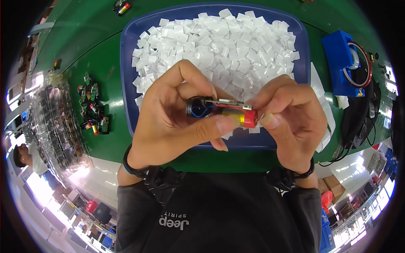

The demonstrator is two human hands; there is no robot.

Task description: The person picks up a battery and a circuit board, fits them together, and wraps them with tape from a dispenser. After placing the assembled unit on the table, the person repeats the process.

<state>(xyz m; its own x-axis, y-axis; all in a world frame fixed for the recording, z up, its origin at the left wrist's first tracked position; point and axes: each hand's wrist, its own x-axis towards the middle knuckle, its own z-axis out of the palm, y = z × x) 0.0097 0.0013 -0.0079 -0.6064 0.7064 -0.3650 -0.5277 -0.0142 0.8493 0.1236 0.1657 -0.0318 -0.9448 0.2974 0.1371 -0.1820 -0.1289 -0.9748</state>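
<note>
Left hand (177, 114): closed around a wired battery assembly (236, 112), thumb along its near side.
Battery assembly: held between the hands above a blue tub (128, 63), long axis running left to right, red end (252, 119) rightmost.
Right hand (297, 114): nearer the red end, thumb and fingers pinched there; cannot tell what they grip.

A wired black, yellow and red battery assembly (233, 106) is held nearly level, red end (250, 119) rightward
</note>
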